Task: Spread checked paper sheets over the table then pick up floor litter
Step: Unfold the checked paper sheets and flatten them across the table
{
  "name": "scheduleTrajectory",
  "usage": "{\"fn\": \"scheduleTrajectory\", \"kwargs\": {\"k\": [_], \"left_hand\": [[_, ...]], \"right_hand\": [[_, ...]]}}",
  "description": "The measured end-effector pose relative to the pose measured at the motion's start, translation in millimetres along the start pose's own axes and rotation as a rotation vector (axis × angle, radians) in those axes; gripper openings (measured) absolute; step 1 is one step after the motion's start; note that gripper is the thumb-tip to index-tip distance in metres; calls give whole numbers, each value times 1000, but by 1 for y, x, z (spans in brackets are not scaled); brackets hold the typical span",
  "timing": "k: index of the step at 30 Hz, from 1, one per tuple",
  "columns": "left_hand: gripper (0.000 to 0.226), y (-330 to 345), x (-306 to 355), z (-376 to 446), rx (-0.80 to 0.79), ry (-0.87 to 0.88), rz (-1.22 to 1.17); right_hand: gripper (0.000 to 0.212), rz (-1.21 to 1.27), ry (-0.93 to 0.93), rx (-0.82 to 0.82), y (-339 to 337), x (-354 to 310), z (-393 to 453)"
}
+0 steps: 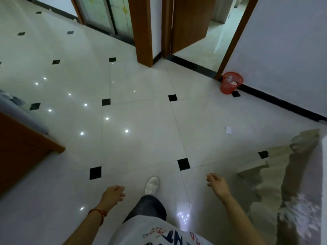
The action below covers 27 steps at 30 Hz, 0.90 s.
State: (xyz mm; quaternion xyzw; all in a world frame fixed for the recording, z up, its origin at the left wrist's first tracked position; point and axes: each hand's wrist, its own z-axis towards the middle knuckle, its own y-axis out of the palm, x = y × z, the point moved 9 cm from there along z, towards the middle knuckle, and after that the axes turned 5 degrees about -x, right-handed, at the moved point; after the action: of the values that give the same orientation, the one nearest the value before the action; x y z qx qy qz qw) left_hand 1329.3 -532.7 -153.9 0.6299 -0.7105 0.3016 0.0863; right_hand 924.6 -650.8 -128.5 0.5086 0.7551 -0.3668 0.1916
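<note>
A small white scrap of paper lies on the glossy tiled floor, ahead and to the right of me. My left hand hangs low at centre left with loosely curled fingers and nothing in it; a red string circles its wrist. My right hand is stretched forward at lower right, fingers loosely bent, also holding nothing. The scrap is well beyond my right hand. A red mesh waste basket with some rubbish inside stands against the wall past the scrap. No table or checked sheets are in view.
A wooden furniture corner juts in at the left. An open wooden door and doorway are ahead, with sliding glass doors to their left. A damaged wall corner rises at the right. My white shoe steps forward.
</note>
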Motion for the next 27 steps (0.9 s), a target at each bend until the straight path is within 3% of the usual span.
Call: {"fn": "scheduleTrajectory", "kwargs": {"k": [4,9,17,21,27], "left_hand": [[30,-16,94,56,-56,36,84],[31,3,252,116,-162,205,255],[22,156,472,158,-396,446,490],[17,230,540,170,-453,500,565],[20,282,575,196,-487,446,677]], "right_hand": [[17,78,87,79,-15,-19,34],[17,189,162,155,-37,-27,57],[33,410,358,345,-94,13,88],[33,475,410,367,-136,16,123],[28,495,366,420,-224,-28,176]]}}
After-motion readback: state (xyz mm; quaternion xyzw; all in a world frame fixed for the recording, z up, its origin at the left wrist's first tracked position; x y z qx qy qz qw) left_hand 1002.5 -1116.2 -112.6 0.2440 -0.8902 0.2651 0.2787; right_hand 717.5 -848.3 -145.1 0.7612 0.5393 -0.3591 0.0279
